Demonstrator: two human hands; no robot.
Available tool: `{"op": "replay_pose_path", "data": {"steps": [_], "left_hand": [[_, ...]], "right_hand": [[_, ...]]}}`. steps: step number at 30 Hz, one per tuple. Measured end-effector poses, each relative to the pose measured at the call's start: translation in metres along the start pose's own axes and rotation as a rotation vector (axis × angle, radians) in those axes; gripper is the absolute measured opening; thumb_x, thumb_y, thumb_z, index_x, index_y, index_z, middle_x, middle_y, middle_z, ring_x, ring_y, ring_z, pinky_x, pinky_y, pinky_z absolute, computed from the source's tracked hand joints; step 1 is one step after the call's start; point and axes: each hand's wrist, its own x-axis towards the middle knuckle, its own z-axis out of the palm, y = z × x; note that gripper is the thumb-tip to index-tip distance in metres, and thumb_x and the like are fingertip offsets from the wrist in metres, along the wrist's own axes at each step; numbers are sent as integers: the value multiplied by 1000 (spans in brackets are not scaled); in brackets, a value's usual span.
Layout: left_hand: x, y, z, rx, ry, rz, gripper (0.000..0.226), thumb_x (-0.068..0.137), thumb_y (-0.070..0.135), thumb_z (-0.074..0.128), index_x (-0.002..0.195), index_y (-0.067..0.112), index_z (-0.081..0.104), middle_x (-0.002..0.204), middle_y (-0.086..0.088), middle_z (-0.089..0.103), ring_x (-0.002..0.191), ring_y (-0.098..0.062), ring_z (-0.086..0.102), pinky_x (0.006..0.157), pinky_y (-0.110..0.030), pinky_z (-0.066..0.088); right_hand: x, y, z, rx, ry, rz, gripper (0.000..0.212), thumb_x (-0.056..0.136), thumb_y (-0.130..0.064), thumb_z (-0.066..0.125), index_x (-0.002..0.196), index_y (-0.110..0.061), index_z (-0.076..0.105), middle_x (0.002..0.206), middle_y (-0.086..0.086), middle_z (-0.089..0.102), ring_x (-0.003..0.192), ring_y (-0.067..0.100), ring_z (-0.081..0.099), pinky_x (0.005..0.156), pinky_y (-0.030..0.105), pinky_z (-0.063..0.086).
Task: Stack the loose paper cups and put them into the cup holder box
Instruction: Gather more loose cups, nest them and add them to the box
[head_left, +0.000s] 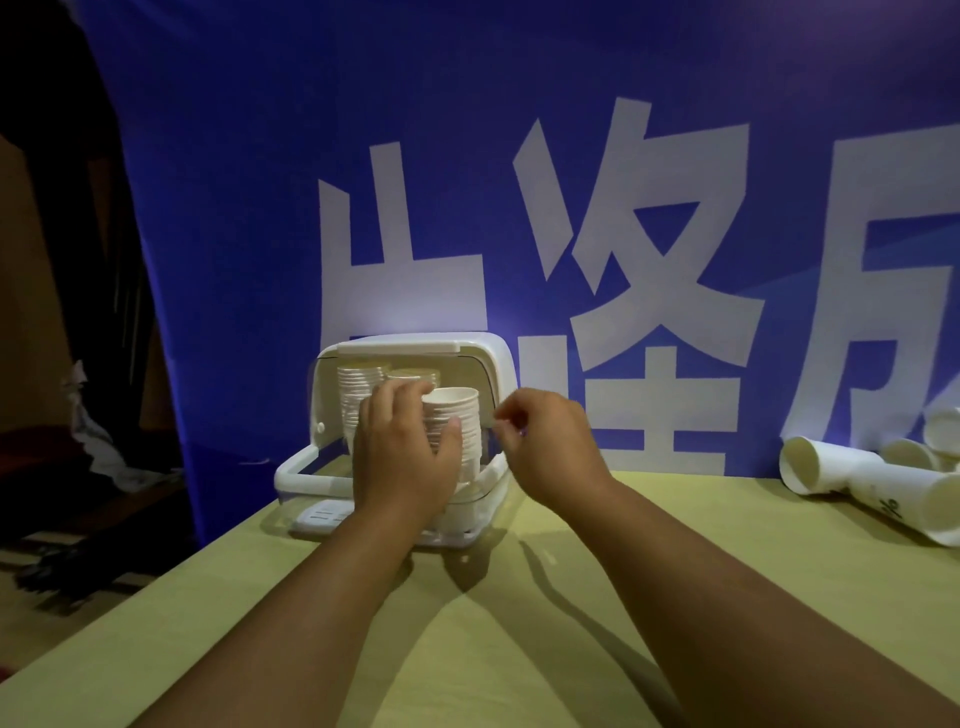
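A white cup holder box (410, 347) stands open at the far left of the yellow table (519, 623). Inside it are upright stacks of white paper cups; the front stack (457, 415) is gripped by my left hand (402, 457), thumb on its right side and fingers on its left. Two more stacks (358, 387) stand behind it. My right hand (545, 441) hovers just right of the box with fingers curled, thumb and forefinger together near the edge of the box's clear lid; whether it pinches anything I cannot tell. Loose cups (831, 467) lie on their sides at the table's far right.
A blue banner (519, 182) with large white characters hangs directly behind the table. The table's left edge drops off to a dark area with cloth and clutter (93, 441).
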Motion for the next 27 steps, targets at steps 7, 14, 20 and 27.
{"op": "replay_pose_path", "data": {"steps": [7,14,20,27], "left_hand": [[-16,45,-3,31,-97,275,11,84,28,64,79,25,55,77,9,52,73,-14,47,65,-33,48],[-46,120,29,32,-525,277,12,92,40,63,93,29,58,95,12,60,87,-9,54,84,-25,49],[-65,174,101,-193,-765,-28,18,94,24,67,109,30,61,115,11,57,98,-10,57,85,-24,53],[-74,243,188,-579,-944,-356,44,96,2,50,119,39,61,133,4,53,109,-17,57,96,-38,55]], "right_hand": [[-20,39,-55,-168,75,160,12,91,-26,68,84,-24,59,77,-3,60,70,12,60,64,24,52],[-62,111,-138,-435,80,334,16,90,-26,67,81,-27,54,81,-6,60,72,10,57,67,25,52],[-85,172,-180,-661,253,453,28,87,-21,69,113,-24,62,118,-3,47,98,14,51,87,30,52],[-80,207,-179,-327,392,608,51,83,-12,70,127,-27,49,134,4,29,118,32,51,100,41,49]]}}
